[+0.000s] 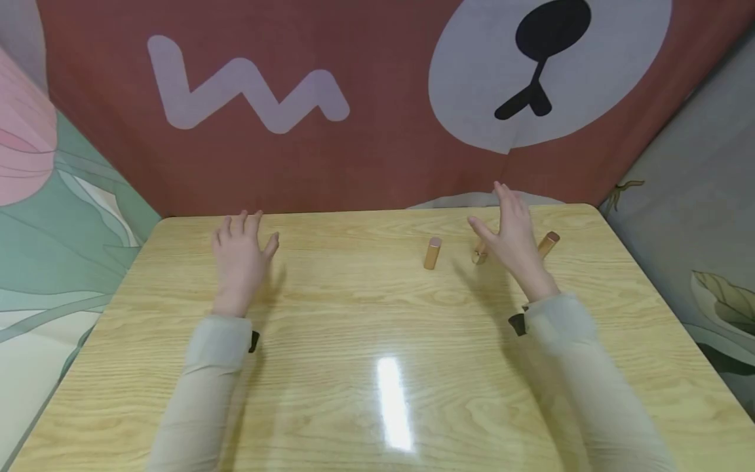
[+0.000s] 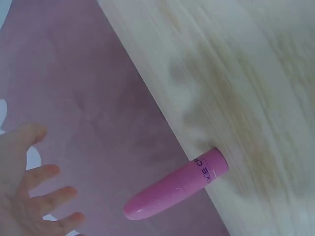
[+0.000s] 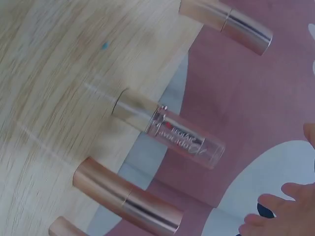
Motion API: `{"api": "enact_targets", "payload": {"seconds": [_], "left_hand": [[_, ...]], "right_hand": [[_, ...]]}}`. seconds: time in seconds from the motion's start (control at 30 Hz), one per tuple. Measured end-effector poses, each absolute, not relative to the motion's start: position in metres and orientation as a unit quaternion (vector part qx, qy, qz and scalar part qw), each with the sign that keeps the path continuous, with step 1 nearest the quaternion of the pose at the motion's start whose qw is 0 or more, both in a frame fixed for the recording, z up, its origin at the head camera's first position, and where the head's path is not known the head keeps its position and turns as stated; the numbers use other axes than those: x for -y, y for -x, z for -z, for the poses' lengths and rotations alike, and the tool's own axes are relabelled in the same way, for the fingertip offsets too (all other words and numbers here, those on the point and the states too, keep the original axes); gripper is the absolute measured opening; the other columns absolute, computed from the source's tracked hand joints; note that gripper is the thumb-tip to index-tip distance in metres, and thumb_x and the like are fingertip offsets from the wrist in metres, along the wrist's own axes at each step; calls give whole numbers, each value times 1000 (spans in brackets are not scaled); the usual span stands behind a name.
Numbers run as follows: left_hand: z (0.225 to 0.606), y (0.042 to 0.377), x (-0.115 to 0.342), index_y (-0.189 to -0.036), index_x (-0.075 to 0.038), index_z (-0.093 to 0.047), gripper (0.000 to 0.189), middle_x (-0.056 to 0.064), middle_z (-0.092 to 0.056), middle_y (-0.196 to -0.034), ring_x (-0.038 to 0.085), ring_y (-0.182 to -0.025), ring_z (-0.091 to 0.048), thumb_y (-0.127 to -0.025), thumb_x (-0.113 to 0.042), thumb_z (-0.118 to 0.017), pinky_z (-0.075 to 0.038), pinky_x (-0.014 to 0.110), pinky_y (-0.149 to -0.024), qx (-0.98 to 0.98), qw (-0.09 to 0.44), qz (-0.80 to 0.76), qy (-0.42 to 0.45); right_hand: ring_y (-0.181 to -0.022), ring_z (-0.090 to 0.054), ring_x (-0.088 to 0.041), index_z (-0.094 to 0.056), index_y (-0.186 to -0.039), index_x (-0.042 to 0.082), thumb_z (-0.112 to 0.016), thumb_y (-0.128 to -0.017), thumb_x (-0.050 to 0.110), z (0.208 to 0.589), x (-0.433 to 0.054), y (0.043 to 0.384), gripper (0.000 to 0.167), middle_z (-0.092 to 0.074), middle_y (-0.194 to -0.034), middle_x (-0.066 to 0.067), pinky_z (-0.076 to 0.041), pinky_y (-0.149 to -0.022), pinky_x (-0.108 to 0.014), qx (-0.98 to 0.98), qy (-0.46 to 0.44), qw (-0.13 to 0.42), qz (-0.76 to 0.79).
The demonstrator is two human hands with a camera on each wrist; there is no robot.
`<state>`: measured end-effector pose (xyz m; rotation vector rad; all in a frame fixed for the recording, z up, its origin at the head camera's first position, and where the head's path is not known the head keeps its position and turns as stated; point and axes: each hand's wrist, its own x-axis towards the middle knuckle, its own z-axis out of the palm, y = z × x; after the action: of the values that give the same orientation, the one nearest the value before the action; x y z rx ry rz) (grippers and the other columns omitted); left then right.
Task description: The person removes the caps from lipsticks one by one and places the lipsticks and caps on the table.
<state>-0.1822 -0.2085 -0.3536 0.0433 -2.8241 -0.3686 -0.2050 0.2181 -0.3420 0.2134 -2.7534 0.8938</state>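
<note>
My left hand (image 1: pixel 238 265) is held over the table's far left, fingers spread, with nothing in its grasp. In the left wrist view that hand (image 2: pixel 29 191) is apart from an upright pink tube (image 2: pixel 177 184) with dark lettering. The head view does not show this tube. On the far right, my right hand (image 1: pixel 514 239) is raised with its thumb apart, holding nothing. Around it stand gold lipstick tubes (image 1: pixel 432 254) (image 1: pixel 548 244) and a partly hidden gold-capped one (image 1: pixel 480 254). The right wrist view shows that one as a clear pink lip gloss (image 3: pixel 184 140) standing on its cap.
A light wood table (image 1: pixel 330 314) fills the lower view, with a bright reflection near the front. A red cloth (image 1: pixel 377 164) with a cartoon face hangs along its far edge. Another gold tube (image 3: pixel 64 227) is cut off at the right wrist view's bottom edge.
</note>
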Motion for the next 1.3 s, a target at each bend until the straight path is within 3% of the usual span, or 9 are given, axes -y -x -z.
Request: {"api": "enact_targets", "payload": {"seconds": [0.23, 0.33, 0.43, 0.53, 0.67, 1.3], "left_hand": [[354, 183, 219, -130, 2, -53, 42, 27, -55, -129, 45, -120, -49, -94, -18, -59, -38, 56, -104, 952, 216, 217, -10], [354, 183, 223, -132, 1, -52, 43, 26, -55, -130, 44, -114, -52, -95, -19, -59, -44, 55, -98, 946, 203, 253, -29], [352, 181, 227, -137, -1, -47, 48, 24, -51, -136, 44, -94, -62, -96, -23, -57, -45, 53, -96, 942, 167, 287, -56], [352, 179, 233, -141, -2, -43, 52, 23, -47, -140, 44, -97, -62, -96, -26, -57, -45, 54, -96, 936, 138, 316, -75], [354, 178, 240, -141, -1, -42, 55, 22, -46, -143, 44, -125, -45, -95, -25, -59, -41, 56, -99, 928, 126, 340, -83], [369, 166, 265, -135, 8, -45, 56, 31, -49, -135, 47, -120, -50, -91, -20, -65, -45, 54, -99, 922, 66, 373, -78]], "right_hand": [[-143, -25, -40, -17, -153, 11, -58, -95, 34, 339, -208, 202, 74, -29, -155, -18, -23, -115, -58, 903, -76, 93, -413], [-141, -30, -37, -21, -151, 9, -59, -95, 29, 337, -202, 200, 70, -34, -151, -20, -27, -116, -51, 882, -86, 82, -456], [-138, -36, -37, -26, -149, 5, -60, -95, 21, 334, -195, 198, 65, -39, -146, -22, -30, -115, -48, 858, -95, 74, -499], [-135, -40, -37, -30, -147, 3, -60, -94, 14, 332, -187, 197, 62, -43, -142, -23, -34, -114, -47, 839, -99, 59, -532], [-134, -43, -34, -30, -146, 3, -59, -94, 12, 331, -177, 194, 60, -45, -141, -22, -36, -113, -44, 822, -99, 22, -561], [-128, -50, -35, -37, -143, 3, -60, -93, 7, 345, -135, 195, 55, -51, -136, -21, -46, -104, -46, 796, -102, -49, -594]]}}
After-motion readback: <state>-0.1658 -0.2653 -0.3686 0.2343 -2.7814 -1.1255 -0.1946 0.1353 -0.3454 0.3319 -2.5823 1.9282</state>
